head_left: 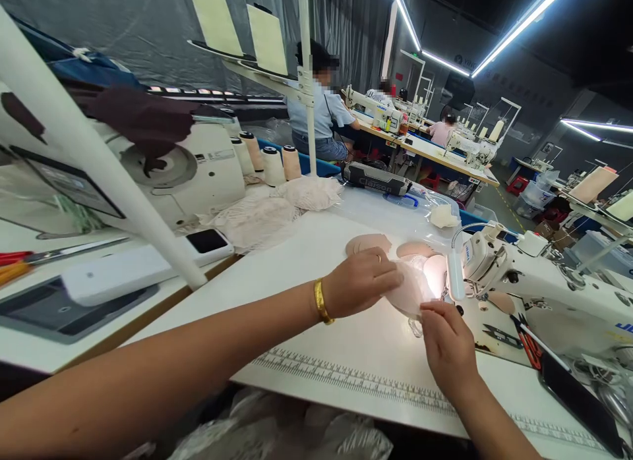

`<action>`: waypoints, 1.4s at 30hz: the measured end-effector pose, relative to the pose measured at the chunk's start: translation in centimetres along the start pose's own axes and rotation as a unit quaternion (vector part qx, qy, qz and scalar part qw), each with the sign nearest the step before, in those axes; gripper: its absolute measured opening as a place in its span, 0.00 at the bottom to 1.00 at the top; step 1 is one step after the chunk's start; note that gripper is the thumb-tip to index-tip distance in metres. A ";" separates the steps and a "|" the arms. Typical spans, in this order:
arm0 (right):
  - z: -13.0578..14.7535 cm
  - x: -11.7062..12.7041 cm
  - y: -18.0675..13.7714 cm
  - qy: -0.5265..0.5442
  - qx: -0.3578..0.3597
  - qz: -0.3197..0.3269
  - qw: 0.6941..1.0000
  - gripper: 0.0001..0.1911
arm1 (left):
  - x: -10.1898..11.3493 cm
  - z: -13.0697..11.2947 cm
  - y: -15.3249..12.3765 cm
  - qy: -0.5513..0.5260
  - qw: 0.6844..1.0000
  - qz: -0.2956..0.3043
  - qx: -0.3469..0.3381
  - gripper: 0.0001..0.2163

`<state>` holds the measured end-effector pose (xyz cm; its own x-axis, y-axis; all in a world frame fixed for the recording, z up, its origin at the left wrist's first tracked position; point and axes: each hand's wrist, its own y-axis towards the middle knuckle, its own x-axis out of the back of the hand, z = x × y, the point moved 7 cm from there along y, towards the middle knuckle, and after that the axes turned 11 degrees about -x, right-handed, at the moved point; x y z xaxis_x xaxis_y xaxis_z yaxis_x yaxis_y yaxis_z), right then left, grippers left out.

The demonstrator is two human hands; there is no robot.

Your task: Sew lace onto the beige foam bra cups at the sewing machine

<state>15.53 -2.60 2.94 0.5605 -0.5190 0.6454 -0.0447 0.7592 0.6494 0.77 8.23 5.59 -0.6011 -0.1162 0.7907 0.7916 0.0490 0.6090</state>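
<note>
My left hand (360,280), with a gold bangle on its wrist, is closed over a pale pink padded fabric piece (411,290) lying on the white sewing table (306,295). The fingertips of my right hand (448,345) pinch the lower edge of that same piece, just in front of the needle area of the white sewing machine (519,285). The machine's lamp lights the fabric brightly. Two more beige cup-shaped pieces (368,244) lie flat just behind my left hand.
A heap of lacy cream fabric (270,209) and thread cones (271,163) sit at the back left beside another machine. A phone (208,241), a printed ruler strip (346,377) and small snips (499,335) lie on the table. Other people sew at benches behind.
</note>
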 end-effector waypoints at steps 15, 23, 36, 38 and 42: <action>-7.5 -0.6 -1.5 -0.039 0.095 0.143 0.984 0.23 | -9.4 -4.8 2.2 0.036 0.983 0.120 -0.134 0.10; -7.1 -0.2 -1.8 -0.072 0.059 0.198 0.976 0.21 | -9.2 -4.8 1.5 -0.012 0.993 0.076 -0.092 0.09; -7.5 -0.1 -1.9 -0.067 0.043 0.220 0.972 0.18 | -9.9 -5.0 2.0 -0.014 0.993 0.086 -0.078 0.07; -7.5 0.0 -1.8 -0.064 0.043 0.219 0.973 0.17 | -10.0 -5.0 2.0 -0.019 0.993 0.087 -0.073 0.07; -7.5 -0.1 -1.8 -0.065 0.038 0.219 0.973 0.17 | -10.1 -4.8 2.1 -0.046 0.993 0.082 -0.066 0.07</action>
<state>21.73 -1.01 -1.32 0.3644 -0.2009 0.9093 -0.3198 0.8900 0.3248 9.03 4.71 -1.39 -0.4658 -0.0264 0.8845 0.8834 -0.0717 0.4630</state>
